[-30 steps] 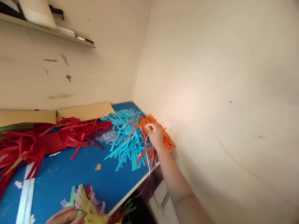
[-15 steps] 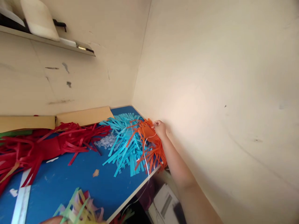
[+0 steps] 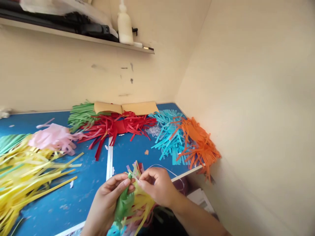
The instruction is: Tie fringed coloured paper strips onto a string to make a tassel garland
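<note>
Low in the head view, my left hand (image 3: 107,198) pinches the gathered top of a green tissue-paper tassel (image 3: 125,205) between thumb and fingers. My right hand (image 3: 159,186) meets it at the fingertips, closed on a thin white string (image 3: 172,173) that loops out behind the knuckles. The exact spot where string and tassel meet is partly covered by fingers. Yellow paper strips (image 3: 142,201) hang below the hands, with pink and blue strips lower down. Multicoloured strip ends stick up just beyond the fingers.
On the blue table (image 3: 83,193) lie fringed papers: yellow (image 3: 24,170), pink (image 3: 52,136), red (image 3: 118,127), light blue (image 3: 169,131), and orange (image 3: 197,134) overhanging the right edge. Green fringe (image 3: 82,116) and brown card (image 3: 140,107) rest along the wall. Overhead, a shelf (image 3: 73,36) holds a bottle (image 3: 125,28).
My right hand has come back from the orange fringe at the corner to meet my left hand. Both hands are now together at the green tassel. The view has swung left.
</note>
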Demonstrator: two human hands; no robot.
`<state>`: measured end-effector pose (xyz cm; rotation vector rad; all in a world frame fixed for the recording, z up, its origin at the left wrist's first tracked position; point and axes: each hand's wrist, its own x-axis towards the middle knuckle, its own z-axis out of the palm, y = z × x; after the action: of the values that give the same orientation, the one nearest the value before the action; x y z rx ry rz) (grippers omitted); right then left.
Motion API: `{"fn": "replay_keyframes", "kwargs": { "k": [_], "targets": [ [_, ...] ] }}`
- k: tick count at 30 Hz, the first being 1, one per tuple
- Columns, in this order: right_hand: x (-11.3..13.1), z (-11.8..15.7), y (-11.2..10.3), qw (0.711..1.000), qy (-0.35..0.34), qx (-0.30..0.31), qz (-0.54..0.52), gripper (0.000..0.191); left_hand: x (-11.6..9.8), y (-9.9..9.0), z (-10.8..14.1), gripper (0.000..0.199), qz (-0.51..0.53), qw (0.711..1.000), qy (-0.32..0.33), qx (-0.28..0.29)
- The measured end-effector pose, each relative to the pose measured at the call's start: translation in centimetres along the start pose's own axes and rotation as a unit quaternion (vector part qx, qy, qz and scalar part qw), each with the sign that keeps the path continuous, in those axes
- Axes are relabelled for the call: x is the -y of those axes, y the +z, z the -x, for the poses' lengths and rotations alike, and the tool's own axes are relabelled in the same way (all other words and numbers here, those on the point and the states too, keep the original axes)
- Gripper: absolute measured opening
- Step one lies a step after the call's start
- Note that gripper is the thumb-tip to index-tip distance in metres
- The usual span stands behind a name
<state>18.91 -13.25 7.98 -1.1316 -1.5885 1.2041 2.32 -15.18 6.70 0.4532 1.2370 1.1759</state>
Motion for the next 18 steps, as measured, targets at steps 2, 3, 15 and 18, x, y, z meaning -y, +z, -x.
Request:
{"fn": "replay_keyframes", "kwargs": {
  "k": [2, 3, 15, 18],
  "targets": [
    [0.0, -0.2, 0.0, 1.0, -0.001, 0.008, 0.006, 0.01, 0.3, -0.6, -0.2, 0.048, 0.013, 1.0, -0.018, 0.02],
    [0.0, -0.2, 0.0, 1.0, 0.002, 0.011, 0.004, 0.01, 0.5, -0.9, -0.3, 0.047, 0.008, 1.0, -0.015, 0.023],
    [0.7, 0.2, -1.2, 0.997, 0.002, 0.081, 0.007, 0.028, 0.2, -0.5, 0.9, 0.034, -0.325, 0.922, 0.207, 0.035],
    [1.2, 0.2, -1.8, 0.998, -0.055, 0.027, 0.012, 0.019, -0.2, 0.1, 1.4, 0.026, -0.411, 0.867, 0.277, 0.06]
  ]
}}
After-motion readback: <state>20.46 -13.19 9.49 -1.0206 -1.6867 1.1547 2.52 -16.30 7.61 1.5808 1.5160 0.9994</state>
